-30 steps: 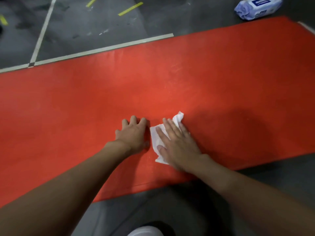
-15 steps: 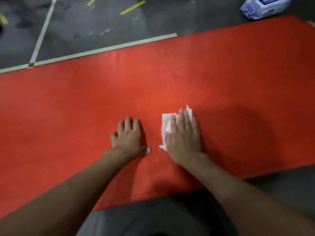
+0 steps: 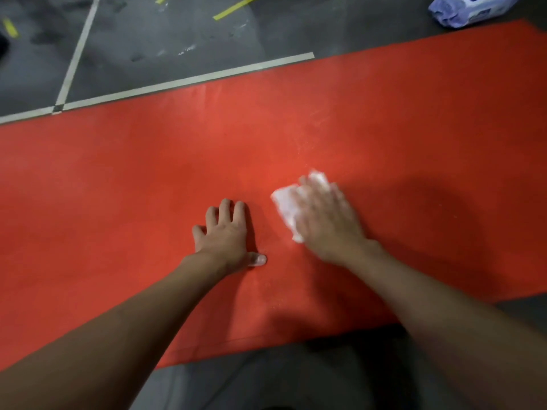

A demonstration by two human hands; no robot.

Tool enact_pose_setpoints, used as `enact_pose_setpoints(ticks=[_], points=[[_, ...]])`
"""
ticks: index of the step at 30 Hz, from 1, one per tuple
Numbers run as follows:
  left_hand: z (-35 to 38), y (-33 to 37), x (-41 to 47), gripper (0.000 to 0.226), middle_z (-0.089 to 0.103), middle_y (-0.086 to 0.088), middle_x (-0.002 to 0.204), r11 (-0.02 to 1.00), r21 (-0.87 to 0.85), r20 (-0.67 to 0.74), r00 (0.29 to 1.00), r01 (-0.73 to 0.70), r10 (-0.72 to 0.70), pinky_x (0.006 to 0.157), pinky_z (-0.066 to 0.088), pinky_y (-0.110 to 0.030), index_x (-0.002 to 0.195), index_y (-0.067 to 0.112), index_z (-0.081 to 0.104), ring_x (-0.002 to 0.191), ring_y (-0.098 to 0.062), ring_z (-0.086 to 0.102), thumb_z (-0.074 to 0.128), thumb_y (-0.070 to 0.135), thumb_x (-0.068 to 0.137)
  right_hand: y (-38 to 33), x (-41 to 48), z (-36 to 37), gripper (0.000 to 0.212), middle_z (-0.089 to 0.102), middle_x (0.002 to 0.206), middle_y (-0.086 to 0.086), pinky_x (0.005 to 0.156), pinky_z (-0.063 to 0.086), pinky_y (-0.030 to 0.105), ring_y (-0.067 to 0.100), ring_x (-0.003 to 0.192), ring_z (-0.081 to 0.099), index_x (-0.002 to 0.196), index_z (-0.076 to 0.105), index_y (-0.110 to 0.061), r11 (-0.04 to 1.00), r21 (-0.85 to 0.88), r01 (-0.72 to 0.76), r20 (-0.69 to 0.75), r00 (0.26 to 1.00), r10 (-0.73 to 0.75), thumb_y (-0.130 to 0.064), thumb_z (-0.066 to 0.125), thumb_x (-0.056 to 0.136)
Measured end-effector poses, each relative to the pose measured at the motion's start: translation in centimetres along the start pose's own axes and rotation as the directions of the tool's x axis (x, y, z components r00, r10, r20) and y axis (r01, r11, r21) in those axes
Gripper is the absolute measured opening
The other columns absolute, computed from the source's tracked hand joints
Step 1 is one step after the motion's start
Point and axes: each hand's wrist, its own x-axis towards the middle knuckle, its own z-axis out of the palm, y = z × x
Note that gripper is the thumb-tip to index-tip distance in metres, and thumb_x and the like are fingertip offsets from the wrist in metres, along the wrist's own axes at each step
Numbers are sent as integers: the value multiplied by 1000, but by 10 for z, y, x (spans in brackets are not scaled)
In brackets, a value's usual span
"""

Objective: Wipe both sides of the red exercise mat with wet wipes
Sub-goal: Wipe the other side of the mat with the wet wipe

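Two hands of yours are down on the mat. Your left hand (image 3: 226,235) lies palm down with its fingers straight and close together and the thumb stuck out to the right. It holds nothing and simply presses on the flat red exercise mat (image 3: 118,187).

Your right hand (image 3: 328,223) is just beside it, a little farther from you, and it is blurred. Its fingers look stretched out over a crumpled white wet wipe (image 3: 285,207), pressing it onto the mat rather than curling round it. The wipe shows past the fingertips and along the hand's left edge. A strip of bare red separates your two hands.

The mat lies flat on the dark grey floor (image 3: 177,31) and runs across the whole view, with its near edge just in front of you. Faint pale smears mark its surface beyond your right hand. Along part of its far edge runs a pale tape line (image 3: 189,81), and short yellow tape strips (image 3: 235,7) lie farther off. A soft pale blue pack of wipes (image 3: 470,8) sits on the floor just past the mat's far right corner, cut off by the frame.
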Motion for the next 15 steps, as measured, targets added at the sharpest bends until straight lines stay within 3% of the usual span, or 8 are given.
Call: enact_pose_setpoints(ticks=[2,3,7,11,15], points=[[1,-2,-1,119,1,-1,157,1000,-6,-1,1000,3,-3,107,25,-55,147,24,8,144,-31,6,81,62,61,-4,5,2,63,8,166,9,123,-1,44,22,153,1,158,17,-16,966,26,-256,-24,966,256,-40,22,99],[0,-2,0,120,0,-1,157,1000,-6,-1,1000,5,-5,107,25,-56,147,24,8,144,-31,5,81,62,60,-17,7,5,64,6,166,11,123,-2,44,23,153,0,158,15,-14,965,35,-261,-33,964,262,-40,25,100],[0,-3,2,121,1,2,156,1000,-19,-15,1000,-1,0,105,26,-55,146,26,9,144,-29,5,81,64,57,-2,8,4,68,4,166,12,123,-1,44,23,153,-3,158,13,-17,991,-67,119,44,992,-116,-45,10,97],[3,-7,2,123,-1,4,158,999,-38,-9,1000,0,0,107,23,-55,147,28,7,145,-27,3,81,65,56,5,19,0,65,3,166,10,123,-2,44,22,153,-4,159,11,-17,969,22,-246,-7,969,246,-42,16,98],[-3,-5,4,124,8,3,153,1000,-19,-11,1000,0,0,103,29,-53,145,29,13,142,-26,11,84,66,50,-15,16,4,65,-4,166,8,121,-10,47,20,152,-11,158,9,-21,1000,19,2,74,997,-4,-48,22,101]])
